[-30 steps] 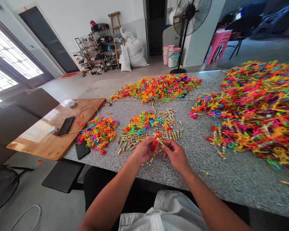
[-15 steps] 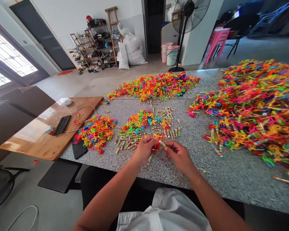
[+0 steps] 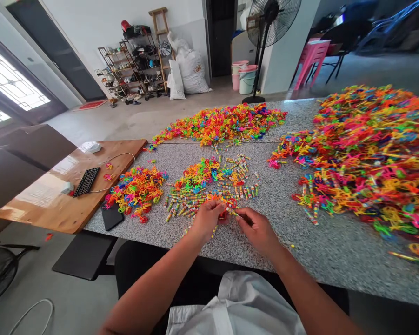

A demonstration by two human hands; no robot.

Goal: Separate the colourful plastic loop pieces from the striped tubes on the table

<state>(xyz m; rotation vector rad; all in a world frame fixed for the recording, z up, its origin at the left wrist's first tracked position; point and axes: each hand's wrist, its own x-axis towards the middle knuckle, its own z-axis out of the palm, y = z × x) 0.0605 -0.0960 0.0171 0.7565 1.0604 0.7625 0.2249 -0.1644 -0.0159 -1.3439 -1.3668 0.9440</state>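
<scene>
My left hand [image 3: 206,219] is closed in a pinch on a small red plastic piece [image 3: 223,215], thumb towards the right. Facing it, my right hand [image 3: 260,229] pinches one end of a thin printed tube [image 3: 234,212], whose other end meets the piece at my left fingertips. Whether the two are joined I cannot tell. Just beyond my hands lie several yellow-and-white printed tubes [image 3: 184,204] and a small heap of looped plastic pieces [image 3: 198,176] in bright colours. Another heap of such pieces [image 3: 139,186] is farther left.
A large heap [image 3: 376,153] covers the right of the speckled stone table [image 3: 275,186], and a long heap [image 3: 223,122] lies along the back. At the left are a black phone [image 3: 112,217] and a wooden board [image 3: 56,186] bearing a black keyboard [image 3: 86,182]. A fan [image 3: 270,18] stands behind.
My right fingers have closed in more around the end of the tube, and the tube has shifted slightly. The whole view has moved a little; the heaps look the same.
</scene>
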